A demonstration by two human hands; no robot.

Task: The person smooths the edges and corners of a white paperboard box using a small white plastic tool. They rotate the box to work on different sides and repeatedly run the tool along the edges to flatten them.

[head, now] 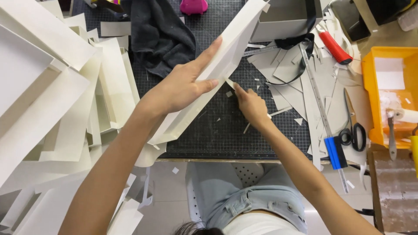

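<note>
On the dark cutting mat [217,130], the left hand [183,87] lies flat, fingers spread, pinning a folded white card panel [226,56], while the right hand [251,106], fingers pinched narrow just beside the panel's lower edge, appears to trim or crease it, calling for steady pressure.

Matt, smooth white card is seen in the folded piece [209,82]; the cutting mat [217,126] looks matt and rubbery; the dark cloth [161,35] appears soft; the ruler [320,100] is brushed metal; the orange bin [383,82] is glossy plastic.
</note>
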